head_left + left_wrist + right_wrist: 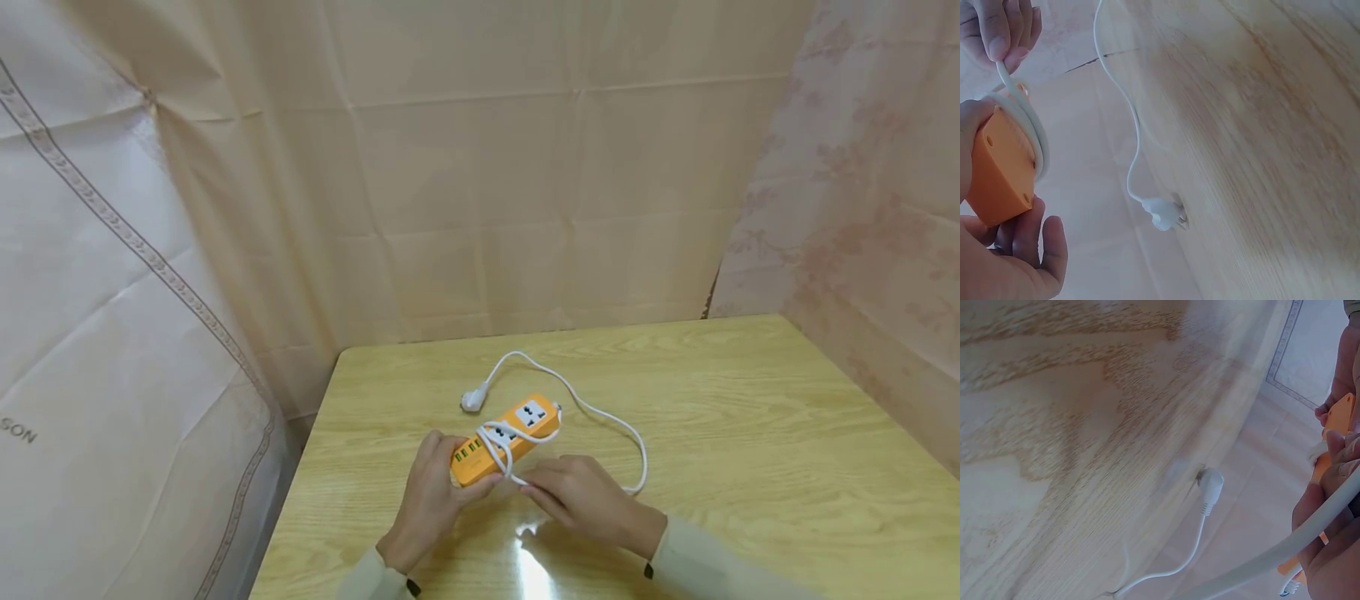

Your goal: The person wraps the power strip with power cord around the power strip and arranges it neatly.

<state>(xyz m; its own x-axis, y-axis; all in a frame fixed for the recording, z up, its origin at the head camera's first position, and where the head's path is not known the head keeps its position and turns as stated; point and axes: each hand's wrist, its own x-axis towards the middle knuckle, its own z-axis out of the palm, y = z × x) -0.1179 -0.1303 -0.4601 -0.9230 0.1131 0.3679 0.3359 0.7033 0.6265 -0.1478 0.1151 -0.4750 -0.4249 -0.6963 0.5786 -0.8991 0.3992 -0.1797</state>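
An orange power strip [470, 472] with white sockets and several USB ports is gripped at its near left end by my left hand [432, 492], thumb on one side and fingers on the other. White cord [497, 454] wraps around the strip's middle in a few turns. Just right of the strip, my right hand [581, 497] pinches the cord between thumb and fingers. From there the loose cord [633, 433] curves over the table to a white plug [473, 399] lying behind the strip. In the left wrist view the strip's orange underside [1004, 169] shows, with the cord turns round it.
The wood-grain table [750, 417] carries the strip's loose cord and plug. Beige cloth [465, 208] hangs along its back edge. A white patterned sheet [112, 333] hangs at the left, and a floral one [877, 208] at the right.
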